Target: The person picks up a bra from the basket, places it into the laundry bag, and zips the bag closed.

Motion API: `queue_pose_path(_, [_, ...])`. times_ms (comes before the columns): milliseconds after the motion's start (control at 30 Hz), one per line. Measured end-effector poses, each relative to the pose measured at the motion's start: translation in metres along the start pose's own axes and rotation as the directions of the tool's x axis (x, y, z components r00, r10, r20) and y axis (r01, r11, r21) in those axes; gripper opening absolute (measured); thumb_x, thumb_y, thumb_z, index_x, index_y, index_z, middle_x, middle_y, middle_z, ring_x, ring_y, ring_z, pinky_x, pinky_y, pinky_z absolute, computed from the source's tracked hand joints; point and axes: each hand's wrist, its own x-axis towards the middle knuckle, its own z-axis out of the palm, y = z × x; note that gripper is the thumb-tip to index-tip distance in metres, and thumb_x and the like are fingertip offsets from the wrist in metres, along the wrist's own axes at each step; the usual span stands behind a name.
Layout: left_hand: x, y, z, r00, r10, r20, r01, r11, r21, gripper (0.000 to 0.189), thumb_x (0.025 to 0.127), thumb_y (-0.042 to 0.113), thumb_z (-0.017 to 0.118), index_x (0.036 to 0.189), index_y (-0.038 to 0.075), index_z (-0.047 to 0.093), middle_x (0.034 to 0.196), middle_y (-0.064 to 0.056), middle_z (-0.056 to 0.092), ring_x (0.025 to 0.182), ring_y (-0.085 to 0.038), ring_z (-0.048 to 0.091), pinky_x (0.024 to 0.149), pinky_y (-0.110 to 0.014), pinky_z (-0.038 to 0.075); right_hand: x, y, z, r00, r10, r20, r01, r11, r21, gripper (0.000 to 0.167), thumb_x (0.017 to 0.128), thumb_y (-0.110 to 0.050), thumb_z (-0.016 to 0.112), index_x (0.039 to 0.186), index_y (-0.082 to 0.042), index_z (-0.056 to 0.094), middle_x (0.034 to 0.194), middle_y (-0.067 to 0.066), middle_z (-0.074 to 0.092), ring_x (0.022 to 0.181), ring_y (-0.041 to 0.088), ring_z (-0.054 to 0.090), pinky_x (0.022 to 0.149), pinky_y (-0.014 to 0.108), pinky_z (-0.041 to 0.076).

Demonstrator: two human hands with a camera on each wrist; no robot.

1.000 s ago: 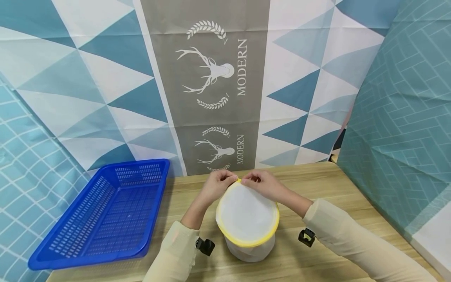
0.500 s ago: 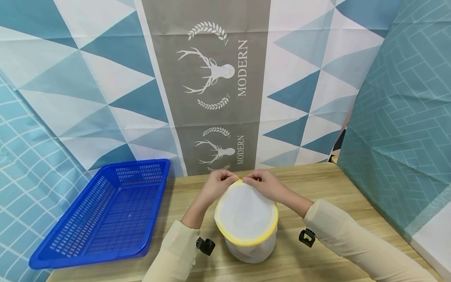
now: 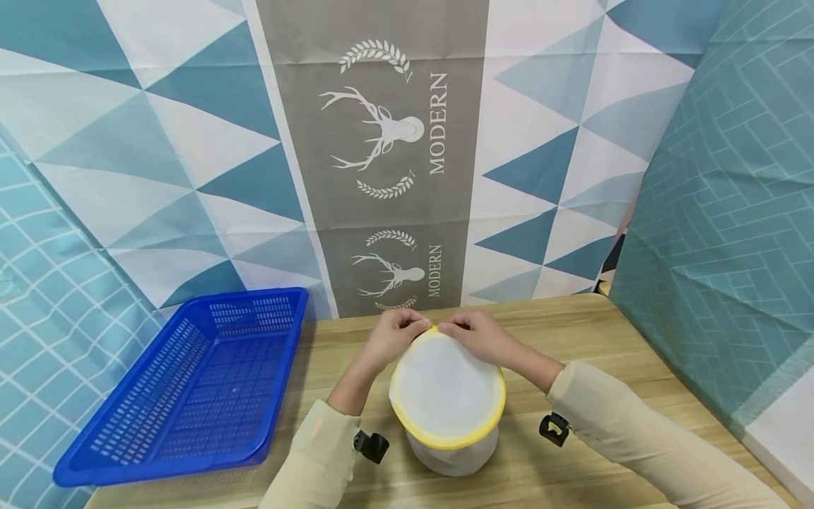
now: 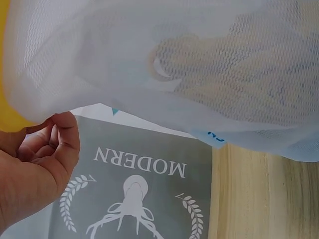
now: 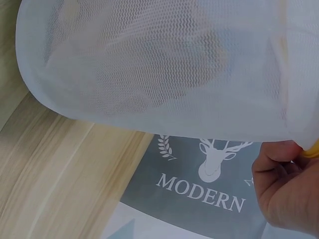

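A round white mesh laundry bag [image 3: 448, 389] with a yellow zipped rim [image 3: 445, 441] stands on the table, its top slanting up toward the far side. At the rim's far edge my left hand [image 3: 389, 338] pinches the yellow edging between thumb and fingers. My right hand [image 3: 485, 338] pinches the same edging just to the right, with a small gap between the two hands. Through the mesh bag [image 4: 214, 74] in the left wrist view, beige and patterned contents show faintly. The right wrist view has the curled right hand [image 5: 286, 184] at the yellow edging.
A blue perforated plastic basket [image 3: 229, 382] sits on the left of the wood-grain table [image 3: 547, 322]. Behind the table hangs a patterned cloth [image 3: 394, 177] with deer heads and triangles. A teal patterned sheet [image 3: 731, 233] closes off the right side.
Both hands stay pinched on the edging at nearly the same spot. The bag's yellow rim wavers slightly left and then back right.
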Motion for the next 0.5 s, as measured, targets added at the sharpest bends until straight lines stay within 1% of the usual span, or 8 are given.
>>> queue_pose_path(200, [0.0018,-0.0035,-0.0001,1.0,0.0,-0.01,0.0,1.0,-0.004,0.018,0.092,0.015,0.059,0.091,0.0,0.069,0.076,-0.007,0.066,0.062,-0.009,0.056,0.057,-0.023,0.048,0.0006,0.0047,-0.0016,1.0,0.028,0.002,-0.028,1.0,-0.01,0.026,0.096,-0.027,0.053,0.086,-0.008,0.068,0.073,0.003,0.056,0.06,0.011,0.05,0.053,0.024,0.045])
queue_pose_path(300, [0.002,-0.0052,-0.0002,1.0,-0.004,-0.02,0.004,1.0,-0.007,0.017,0.092,0.014,0.059,0.091,-0.001,0.069,0.077,-0.007,0.066,0.063,-0.009,0.056,0.057,-0.022,0.048,-0.0006,0.0058,-0.0027,0.999,0.04,-0.003,-0.04,0.999,-0.004,0.026,0.096,-0.026,0.053,0.088,-0.007,0.069,0.074,0.004,0.057,0.06,0.011,0.051,0.052,0.024,0.046])
queue_pose_path(500, [0.0021,-0.0058,-0.0007,1.0,-0.007,-0.031,0.006,1.0,-0.007,0.017,0.092,0.014,0.06,0.091,0.0,0.068,0.076,-0.007,0.066,0.063,-0.009,0.056,0.057,-0.021,0.048,-0.0012,0.0048,-0.003,0.999,0.04,-0.012,-0.04,0.999,0.0,0.026,0.096,-0.026,0.053,0.089,-0.007,0.069,0.076,0.004,0.058,0.062,0.012,0.051,0.054,0.025,0.046])
